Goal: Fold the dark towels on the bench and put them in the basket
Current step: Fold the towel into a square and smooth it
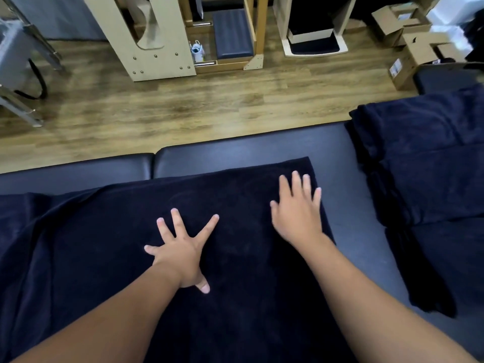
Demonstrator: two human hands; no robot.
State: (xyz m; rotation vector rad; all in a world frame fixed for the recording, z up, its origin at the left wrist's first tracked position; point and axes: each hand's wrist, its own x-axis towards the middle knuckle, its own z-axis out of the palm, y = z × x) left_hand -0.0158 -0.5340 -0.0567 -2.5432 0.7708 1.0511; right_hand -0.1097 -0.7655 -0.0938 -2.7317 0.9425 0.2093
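Dark towel (235,195) spread flat across padded bench (262,142), far edge straight and lying just short of the bench's far side, right edge running down past the right wrist. Left portion of the towel rumpled, with soft folds toward the left margin of the view.

Left hand (180,250) palm down on the towel near its middle, fingers (176,218) straight and splayed wide, thumb stretched back toward the body. Nothing gripped; flat contact only.

Right hand (298,213) palm down on the towel close to its far right corner, fingers straight and close together, slightly blurred. Nothing gripped; whether pressing or merely resting cannot be told.

Pile of further dark towels (424,158) heaped at the right end of the bench, well apart from the spread towel, with bare bench surface between; one fold hanging toward the near edge.

Beyond the bench: wooden floor (183,106), pale wooden equipment frames (146,35) standing upright, a padded dark box (233,32) within a wooden frame, cardboard boxes (408,35) stacked at the far right, metal legs (23,106) at the far left.
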